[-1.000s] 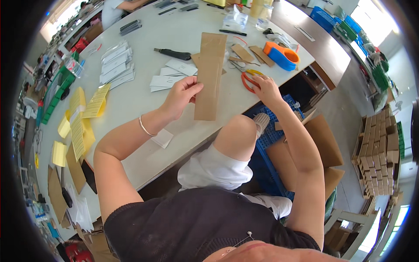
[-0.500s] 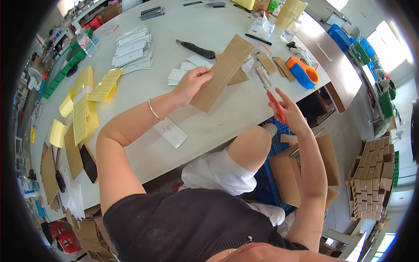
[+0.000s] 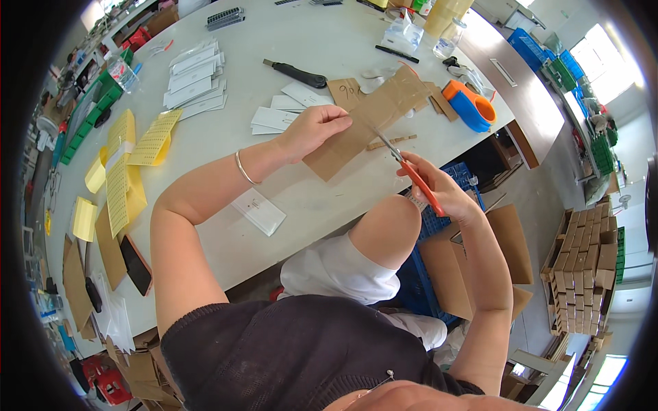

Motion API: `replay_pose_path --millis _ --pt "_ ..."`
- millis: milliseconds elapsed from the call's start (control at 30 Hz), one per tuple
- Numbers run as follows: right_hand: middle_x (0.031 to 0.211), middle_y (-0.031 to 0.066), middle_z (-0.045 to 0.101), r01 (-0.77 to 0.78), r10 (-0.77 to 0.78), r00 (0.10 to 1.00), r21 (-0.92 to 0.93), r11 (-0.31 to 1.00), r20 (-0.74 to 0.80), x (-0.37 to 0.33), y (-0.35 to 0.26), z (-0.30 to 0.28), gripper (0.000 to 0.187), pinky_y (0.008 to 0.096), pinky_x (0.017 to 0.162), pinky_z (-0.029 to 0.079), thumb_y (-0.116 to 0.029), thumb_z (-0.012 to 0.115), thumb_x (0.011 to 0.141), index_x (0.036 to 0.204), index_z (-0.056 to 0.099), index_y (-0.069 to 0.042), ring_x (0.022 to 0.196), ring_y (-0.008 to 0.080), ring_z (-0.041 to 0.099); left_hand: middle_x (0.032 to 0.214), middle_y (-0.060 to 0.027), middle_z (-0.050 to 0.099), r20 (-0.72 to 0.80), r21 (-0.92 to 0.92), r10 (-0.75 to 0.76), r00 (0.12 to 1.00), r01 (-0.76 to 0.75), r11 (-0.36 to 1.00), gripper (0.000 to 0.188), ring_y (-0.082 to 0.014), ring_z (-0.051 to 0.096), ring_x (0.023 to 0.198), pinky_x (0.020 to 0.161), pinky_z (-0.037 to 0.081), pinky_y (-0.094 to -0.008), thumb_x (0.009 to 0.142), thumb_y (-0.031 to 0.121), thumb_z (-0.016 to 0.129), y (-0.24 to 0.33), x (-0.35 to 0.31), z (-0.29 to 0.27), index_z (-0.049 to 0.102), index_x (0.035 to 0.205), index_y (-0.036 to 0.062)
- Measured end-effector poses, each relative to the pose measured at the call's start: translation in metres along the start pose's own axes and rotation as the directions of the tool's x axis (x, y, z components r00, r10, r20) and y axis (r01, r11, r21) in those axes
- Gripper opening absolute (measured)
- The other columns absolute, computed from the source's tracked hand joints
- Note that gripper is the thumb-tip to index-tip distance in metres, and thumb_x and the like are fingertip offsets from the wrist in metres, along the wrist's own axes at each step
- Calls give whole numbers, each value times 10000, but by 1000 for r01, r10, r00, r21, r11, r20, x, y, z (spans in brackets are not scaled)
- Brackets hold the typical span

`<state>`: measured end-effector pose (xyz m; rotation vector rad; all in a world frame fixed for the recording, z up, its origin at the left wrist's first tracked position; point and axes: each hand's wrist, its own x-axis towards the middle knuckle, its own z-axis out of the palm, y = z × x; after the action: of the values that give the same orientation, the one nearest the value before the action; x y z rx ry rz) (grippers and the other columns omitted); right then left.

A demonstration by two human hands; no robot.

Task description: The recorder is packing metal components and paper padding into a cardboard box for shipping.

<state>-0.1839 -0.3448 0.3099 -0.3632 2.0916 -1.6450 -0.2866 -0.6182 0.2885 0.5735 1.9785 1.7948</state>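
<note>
Left hand [image 3: 312, 130] fingers pinch cardboard strip [image 3: 363, 123] — right hand [image 3: 439, 192] grips orange scissors [image 3: 411, 175].

Left hand [image 3: 312, 130] pinching, right hand [image 3: 439, 188] clenched

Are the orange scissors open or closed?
Open. The scissors in the right hand have their blades slightly spread at the edge of the brown cardboard strip that the left hand holds.

tape dispenser [image 3: 471, 107] blocks right, knife [image 3: 296, 73] ahead
</note>
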Motion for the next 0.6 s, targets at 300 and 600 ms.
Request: replay_pose_path --millis 300,600 --pt "1102 82 532 8 -6 999 59 998 -38 -9 7 3 733 230 765 404 -395 654 782 1365 331 -88 825 90 480 764 43 558 93 20 17 996 -19 1000 212 -13 456 700 627 390 -195 908 210 523 9 4 15 614 904 18" --pt "1081 99 542 54 -47 996 93 994 -75 -16 7 2 900 202 671 395 -587 643 728 1361 318 -36 748 81 461 769 48 559 112 -19 3 994 0 1000 201 -11 456 702 627 384 -188 902 192 530 9 9 20 620 911 11"
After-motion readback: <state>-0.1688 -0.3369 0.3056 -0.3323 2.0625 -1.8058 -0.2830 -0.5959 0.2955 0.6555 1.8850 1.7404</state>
